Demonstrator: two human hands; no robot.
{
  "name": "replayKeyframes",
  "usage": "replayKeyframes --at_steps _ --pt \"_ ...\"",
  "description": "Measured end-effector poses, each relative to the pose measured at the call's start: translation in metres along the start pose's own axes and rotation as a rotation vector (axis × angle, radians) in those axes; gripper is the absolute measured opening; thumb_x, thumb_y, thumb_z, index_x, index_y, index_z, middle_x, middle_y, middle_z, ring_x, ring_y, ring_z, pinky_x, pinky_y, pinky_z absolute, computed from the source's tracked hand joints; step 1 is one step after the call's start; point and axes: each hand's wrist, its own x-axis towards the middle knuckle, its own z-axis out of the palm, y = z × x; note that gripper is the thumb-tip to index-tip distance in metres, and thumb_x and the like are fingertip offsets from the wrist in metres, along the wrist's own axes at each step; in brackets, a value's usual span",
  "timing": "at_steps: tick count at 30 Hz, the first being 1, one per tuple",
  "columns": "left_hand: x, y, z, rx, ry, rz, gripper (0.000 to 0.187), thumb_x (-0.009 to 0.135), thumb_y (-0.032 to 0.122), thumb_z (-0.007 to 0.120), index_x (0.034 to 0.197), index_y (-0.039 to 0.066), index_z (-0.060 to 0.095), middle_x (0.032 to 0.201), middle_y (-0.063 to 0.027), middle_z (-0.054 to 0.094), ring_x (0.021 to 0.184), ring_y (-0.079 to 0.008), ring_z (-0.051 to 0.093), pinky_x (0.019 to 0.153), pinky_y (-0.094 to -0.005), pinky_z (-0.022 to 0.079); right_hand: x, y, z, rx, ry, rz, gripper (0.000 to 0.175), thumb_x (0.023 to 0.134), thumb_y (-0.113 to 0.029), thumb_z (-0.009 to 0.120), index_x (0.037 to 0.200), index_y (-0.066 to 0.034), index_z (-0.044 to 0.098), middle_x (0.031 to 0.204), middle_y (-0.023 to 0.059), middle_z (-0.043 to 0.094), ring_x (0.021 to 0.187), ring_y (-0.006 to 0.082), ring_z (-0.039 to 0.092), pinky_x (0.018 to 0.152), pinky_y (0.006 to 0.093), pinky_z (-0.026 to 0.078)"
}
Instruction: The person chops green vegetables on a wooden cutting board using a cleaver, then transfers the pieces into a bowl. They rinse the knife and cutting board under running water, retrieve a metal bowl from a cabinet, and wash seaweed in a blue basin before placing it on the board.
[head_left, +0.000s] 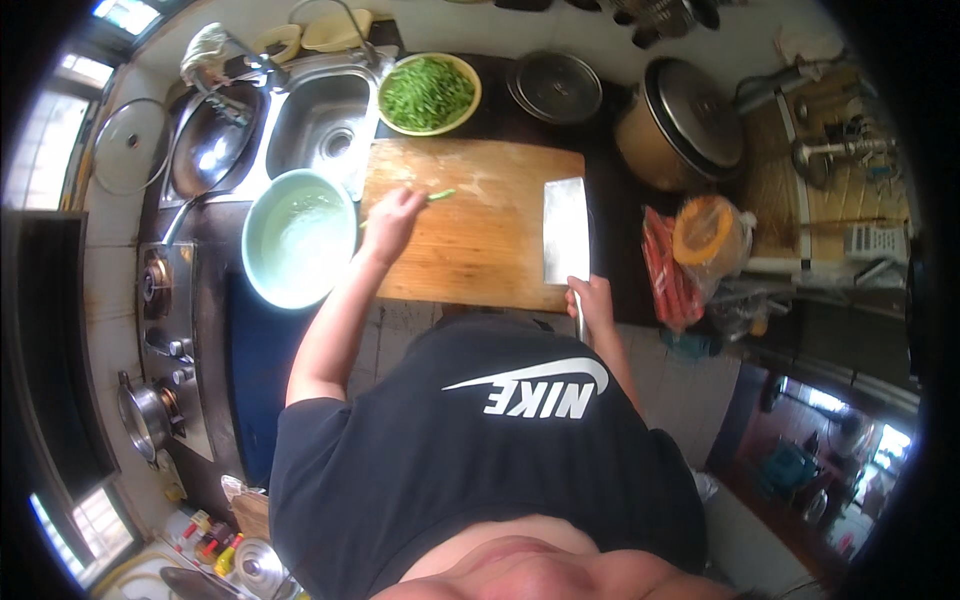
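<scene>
My left hand (394, 221) holds a thin green vegetable piece (441, 195) over the left part of a wooden cutting board (480, 255). At the board's right edge, my right hand (592, 300) grips the handle of a cleaver (566, 232), whose wide metal blade lies along the board's right side. A light-green basin (300, 240) of water stands just left of my left hand. Behind the board, a yellow-rimmed bowl (429, 94) is full of cut green vegetables. Pale residue marks the board's surface.
A double steel sink (322, 135) lies at the back left, with a wok (214, 154) in it. A dark round lid (559, 86) and a large lidded pot (675, 127) stand behind right. Bagged red items (671, 277) and a cut pumpkin (703, 231) sit at right; a gas stove (169, 300) is at left.
</scene>
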Motion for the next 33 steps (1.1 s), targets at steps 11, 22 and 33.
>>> replayKeyframes --at_steps 11,22,33 --pt "-0.073 0.055 0.103 -0.211 -0.093 0.215 0.035 0.069 0.003 0.055 0.104 0.005 0.06 0.094 -0.009 0.055 0.086 -0.0256 0.054 0.078 -0.0366 0.044 -0.012 0.03 -0.004 -0.302 -0.013 0.026 0.031 0.084 -0.021 0.057 0.062 -0.0004 0.052 0.052 0.0049 0.053 0.039 0.0127 0.05 0.038 0.0283 0.039" --pt "-0.079 0.038 0.105 -0.232 -0.087 0.323 0.034 0.067 0.007 0.057 0.1 0.005 0.063 0.094 -0.0077 0.056 0.086 -0.025 0.056 0.076 -0.0372 0.046 -0.008 0.012 0.009 -1.082 -0.194 -0.409 0.029 0.084 -0.027 0.051 0.071 -0.0042 0.063 0.069 0.0169 0.062 0.069 0.036 0.061 0.062 0.0445 0.048" --pt "-0.081 0.039 0.104 -0.212 -0.09 0.345 0.032 0.07 0.009 0.055 0.1 0.004 0.061 0.094 -0.0094 0.054 0.088 -0.0257 0.054 0.078 -0.0369 0.044 -0.002 0.007 0.008 -1.249 -0.269 -0.579 0.023 0.082 -0.024 0.053 0.071 -0.0071 0.065 0.067 0.0156 0.062 0.064 0.0334 0.062 0.061 0.0424 0.05"
